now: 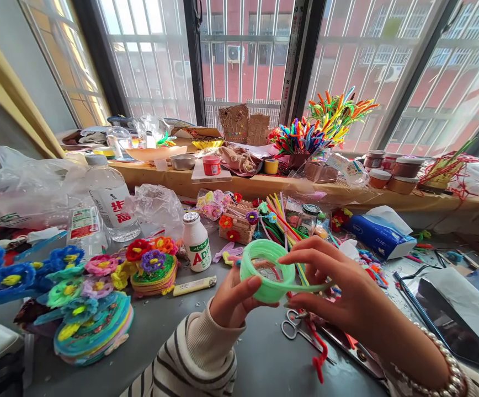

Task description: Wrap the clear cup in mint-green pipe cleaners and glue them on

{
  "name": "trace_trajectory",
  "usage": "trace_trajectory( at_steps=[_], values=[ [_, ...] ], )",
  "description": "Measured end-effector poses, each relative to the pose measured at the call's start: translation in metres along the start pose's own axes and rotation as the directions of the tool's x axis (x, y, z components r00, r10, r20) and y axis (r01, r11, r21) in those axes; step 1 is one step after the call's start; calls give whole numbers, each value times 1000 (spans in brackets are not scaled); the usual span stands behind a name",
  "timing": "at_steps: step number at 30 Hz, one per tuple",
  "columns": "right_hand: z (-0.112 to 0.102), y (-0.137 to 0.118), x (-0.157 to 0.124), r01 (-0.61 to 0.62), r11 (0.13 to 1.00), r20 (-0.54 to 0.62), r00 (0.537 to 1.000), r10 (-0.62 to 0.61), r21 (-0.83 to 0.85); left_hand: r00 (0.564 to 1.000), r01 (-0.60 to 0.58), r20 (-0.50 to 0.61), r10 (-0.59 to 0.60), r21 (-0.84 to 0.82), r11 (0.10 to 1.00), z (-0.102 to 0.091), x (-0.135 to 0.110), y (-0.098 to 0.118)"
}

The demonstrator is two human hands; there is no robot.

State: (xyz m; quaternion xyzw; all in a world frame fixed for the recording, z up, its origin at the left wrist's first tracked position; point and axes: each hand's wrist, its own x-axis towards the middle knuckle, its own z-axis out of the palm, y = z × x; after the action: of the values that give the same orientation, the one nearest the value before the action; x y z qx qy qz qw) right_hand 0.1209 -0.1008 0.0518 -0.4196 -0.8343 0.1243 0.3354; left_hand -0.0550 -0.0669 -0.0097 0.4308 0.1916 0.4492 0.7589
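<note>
My left hand (234, 295) grips a round, see-through container from below and the left, its wall wrapped in pale green pipe cleaner (266, 285). The open mouth of the container tilts toward me. From its right side a loose green end (309, 288) sticks out, and the thumb and fingers of my right hand (330, 270) close around that end. Below the hands lie scissors (291, 326) and a bent red pipe cleaner (320, 353). A yellow lighter (195, 286) rests left of my left wrist, in front of a white bottle (197, 242).
Pipe-cleaner flower pots (92, 328) crowd the left of the grey table, near water bottles (113, 201) and plastic bags. A blue tissue pack (378, 234) is at the right. Bundled pipe cleaners (297, 138) and paint jars (405, 168) stand on the window ledge (160, 181).
</note>
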Motion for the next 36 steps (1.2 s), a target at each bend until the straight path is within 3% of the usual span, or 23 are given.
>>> trace_trajectory(
  at_steps=[8, 14, 16, 20, 23, 27, 30, 36],
  values=[
    [-11, -5, -17, -73, 995, -22, 997, 72, -68, 998, -31, -65, 28, -60, 998, -7, 1, 7],
    [-29, -9, -59, -137, 969, -49, 990, 130, -208, 996, -59, 61, 69, -154, 986, -9, -1, 14],
    [-35, -6, -75, -212, 945, -102, 976, 192, -250, 993, -87, 70, 100, -170, 982, -10, -3, 17],
    [-46, 5, -103, -401, 888, -295, 897, 329, -226, 992, -88, 74, 102, -176, 980, -13, -4, 21],
    [-54, 18, -118, -449, 875, -331, 865, 377, -179, 994, -69, 75, 85, -189, 980, -17, -4, 25],
    [-54, 29, -133, -577, 817, -465, 725, 508, -8, 995, -46, 81, 63, -202, 978, -20, -3, 26],
    [-48, 31, -136, -639, 761, -501, 626, 597, 109, 996, -39, 68, 54, -199, 979, -20, -3, 25],
    [-44, 40, -129, -633, 725, -385, 618, 685, 273, 996, -79, 32, 86, -197, 977, -21, -2, 30]
  ],
)
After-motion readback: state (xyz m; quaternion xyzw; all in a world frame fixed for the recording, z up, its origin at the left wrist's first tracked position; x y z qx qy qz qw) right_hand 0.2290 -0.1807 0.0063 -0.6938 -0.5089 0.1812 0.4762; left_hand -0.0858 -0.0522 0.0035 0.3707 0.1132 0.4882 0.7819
